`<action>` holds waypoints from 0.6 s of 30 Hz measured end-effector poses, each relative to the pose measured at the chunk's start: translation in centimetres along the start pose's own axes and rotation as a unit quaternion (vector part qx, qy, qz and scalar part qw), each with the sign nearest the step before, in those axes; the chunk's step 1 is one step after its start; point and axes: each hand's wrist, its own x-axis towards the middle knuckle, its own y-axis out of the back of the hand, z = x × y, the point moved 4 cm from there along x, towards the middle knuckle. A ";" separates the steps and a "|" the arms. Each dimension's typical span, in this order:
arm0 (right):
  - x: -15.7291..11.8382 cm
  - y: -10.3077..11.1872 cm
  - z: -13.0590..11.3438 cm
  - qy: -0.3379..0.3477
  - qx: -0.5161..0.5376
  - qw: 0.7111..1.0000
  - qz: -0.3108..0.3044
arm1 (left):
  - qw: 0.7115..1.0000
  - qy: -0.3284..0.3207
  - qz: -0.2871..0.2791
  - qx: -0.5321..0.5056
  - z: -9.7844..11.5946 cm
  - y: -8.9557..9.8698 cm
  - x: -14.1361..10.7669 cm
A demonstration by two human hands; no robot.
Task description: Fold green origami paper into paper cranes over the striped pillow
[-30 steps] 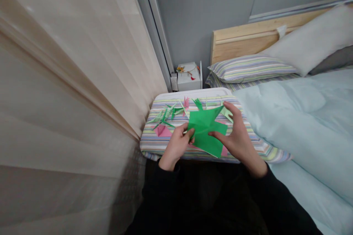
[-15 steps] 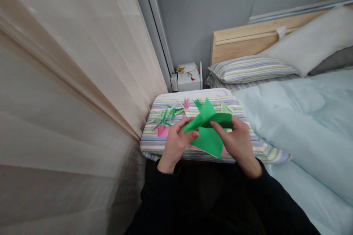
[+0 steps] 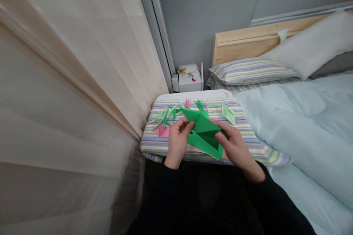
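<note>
A sheet of bright green origami paper, partly folded into a flattened diamond shape, is held up just above a striped surface. My left hand pinches its left corner between thumb and fingers. My right hand grips its right side, with the fingers reaching into the fold. Beneath the sheet lies pink paper, mostly hidden except at the left and at small edges. Several small green paper cranes lie left of my hands, and a pale green paper crane lies just beyond my right hand.
The striped cloth sits on a white tray on my dark-clothed lap. A sheer beige curtain hangs close on the left. A bed with a pale blue duvet and pillows lies right. A small white box stands beyond the tray.
The green sheet has been folded down from its raised, open shape into a flatter diamond. Both hands have drawn closer to it, and the view has tilted slightly.
</note>
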 end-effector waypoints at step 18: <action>1.4 1.3 -2.2 0.089 -0.137 0.987 -0.007 | 0.944 -0.181 -0.141 0.235 3.8 0.4 -1.1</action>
